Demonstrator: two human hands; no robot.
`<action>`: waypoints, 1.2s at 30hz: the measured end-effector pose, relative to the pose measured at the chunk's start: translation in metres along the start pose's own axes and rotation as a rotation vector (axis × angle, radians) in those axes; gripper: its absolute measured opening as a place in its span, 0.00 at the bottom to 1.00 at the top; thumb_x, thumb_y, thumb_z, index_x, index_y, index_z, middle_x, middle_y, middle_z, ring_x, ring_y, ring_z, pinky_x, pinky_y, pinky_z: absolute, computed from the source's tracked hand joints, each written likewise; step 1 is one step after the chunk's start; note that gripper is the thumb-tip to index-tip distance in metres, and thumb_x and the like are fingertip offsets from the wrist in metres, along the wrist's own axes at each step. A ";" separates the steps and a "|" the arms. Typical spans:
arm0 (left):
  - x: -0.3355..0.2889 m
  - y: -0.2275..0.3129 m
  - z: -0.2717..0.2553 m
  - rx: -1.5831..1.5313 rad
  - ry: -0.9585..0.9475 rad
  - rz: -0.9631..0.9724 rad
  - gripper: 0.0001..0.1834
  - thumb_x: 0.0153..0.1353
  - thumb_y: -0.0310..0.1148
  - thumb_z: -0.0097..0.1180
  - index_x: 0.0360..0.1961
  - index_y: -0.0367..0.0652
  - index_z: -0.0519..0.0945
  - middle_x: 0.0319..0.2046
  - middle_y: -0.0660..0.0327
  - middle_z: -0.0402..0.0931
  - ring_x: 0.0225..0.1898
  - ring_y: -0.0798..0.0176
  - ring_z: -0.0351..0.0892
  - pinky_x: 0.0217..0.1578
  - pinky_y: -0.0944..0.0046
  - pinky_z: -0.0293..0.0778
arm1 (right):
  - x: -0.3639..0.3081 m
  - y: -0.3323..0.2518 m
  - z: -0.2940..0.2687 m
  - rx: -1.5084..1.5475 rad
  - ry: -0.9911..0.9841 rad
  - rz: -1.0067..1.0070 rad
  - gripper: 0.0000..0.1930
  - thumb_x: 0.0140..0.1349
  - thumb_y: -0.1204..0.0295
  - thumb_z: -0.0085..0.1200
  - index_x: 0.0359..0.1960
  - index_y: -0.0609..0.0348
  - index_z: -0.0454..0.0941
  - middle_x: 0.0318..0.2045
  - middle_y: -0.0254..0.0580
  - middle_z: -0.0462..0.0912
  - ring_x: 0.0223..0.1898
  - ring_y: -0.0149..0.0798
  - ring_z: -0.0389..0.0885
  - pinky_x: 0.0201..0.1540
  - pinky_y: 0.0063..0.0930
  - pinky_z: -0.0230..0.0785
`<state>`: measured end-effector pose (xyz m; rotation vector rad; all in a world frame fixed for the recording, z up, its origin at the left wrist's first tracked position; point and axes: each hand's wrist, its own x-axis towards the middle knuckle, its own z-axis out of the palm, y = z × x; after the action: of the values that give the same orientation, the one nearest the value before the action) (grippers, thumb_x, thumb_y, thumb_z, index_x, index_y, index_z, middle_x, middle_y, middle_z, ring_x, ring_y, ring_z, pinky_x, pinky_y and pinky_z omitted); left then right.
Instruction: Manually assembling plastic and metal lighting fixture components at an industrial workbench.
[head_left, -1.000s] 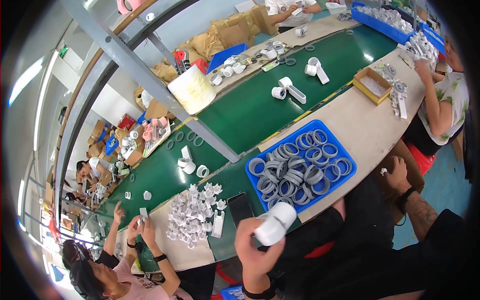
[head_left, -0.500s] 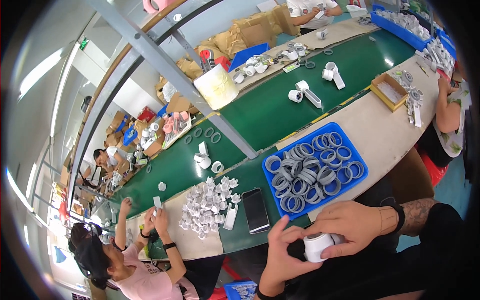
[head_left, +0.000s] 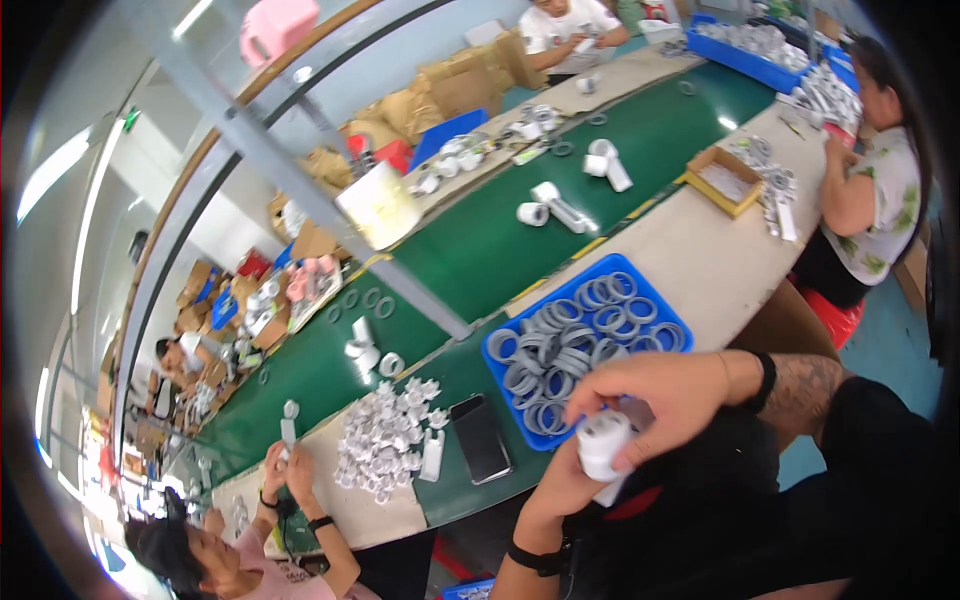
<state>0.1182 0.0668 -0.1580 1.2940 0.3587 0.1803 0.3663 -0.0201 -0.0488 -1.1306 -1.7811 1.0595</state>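
Note:
A white cylindrical plastic part [head_left: 603, 447] is held between my two hands above my lap, close to the near edge of the bench. My right hand [head_left: 672, 398] curls over it from the right, fingers and thumb around its top and side. Below and to the left, my left hand [head_left: 562, 485] supports it, its fingers mostly hidden behind the part. A flat white piece [head_left: 611, 491] sticks out underneath; whether it joins the cylinder I cannot tell. Just beyond my hands stands a blue tray [head_left: 498, 350] full of grey rings [head_left: 565, 355].
A black phone [head_left: 480, 438] lies left of the tray, beside a heap of white plastic parts [head_left: 385, 440]. Further left a co-worker in pink [head_left: 265, 575] handles a part. A green belt [head_left: 440, 255] carries white assemblies. A metal post [head_left: 420, 295] slants across. A yellow box [head_left: 724, 182] stands at right.
My left hand has gone from spread fingers beside the white part to underneath it. The part is tipped, showing more of its top. The whole view has shifted, with the bench things now further left.

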 end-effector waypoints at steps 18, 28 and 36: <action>0.023 0.027 0.031 -0.112 0.845 0.557 0.49 0.65 0.31 0.64 0.85 0.41 0.56 0.72 0.43 0.74 0.74 0.44 0.76 0.76 0.43 0.70 | 0.017 0.035 0.058 0.263 0.555 0.062 0.35 0.74 0.62 0.74 0.77 0.56 0.71 0.50 0.40 0.82 0.44 0.30 0.82 0.47 0.29 0.79; -0.017 0.044 -0.005 0.383 0.653 0.304 0.47 0.57 0.27 0.82 0.75 0.35 0.69 0.65 0.49 0.77 0.66 0.55 0.79 0.68 0.54 0.76 | 0.020 0.033 0.032 0.225 0.405 0.131 0.28 0.71 0.56 0.77 0.63 0.61 0.81 0.46 0.44 0.87 0.43 0.36 0.88 0.46 0.33 0.82; -0.010 0.065 -0.018 0.527 0.535 0.164 0.36 0.59 0.32 0.84 0.64 0.34 0.77 0.58 0.53 0.83 0.56 0.61 0.84 0.59 0.59 0.81 | 0.026 0.038 0.027 0.040 0.318 0.098 0.32 0.67 0.54 0.79 0.64 0.62 0.82 0.49 0.50 0.89 0.46 0.46 0.91 0.50 0.39 0.84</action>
<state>0.1071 0.0972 -0.0983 1.7912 0.7935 0.6082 0.3454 0.0081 -0.0890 -1.2934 -1.4618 0.9088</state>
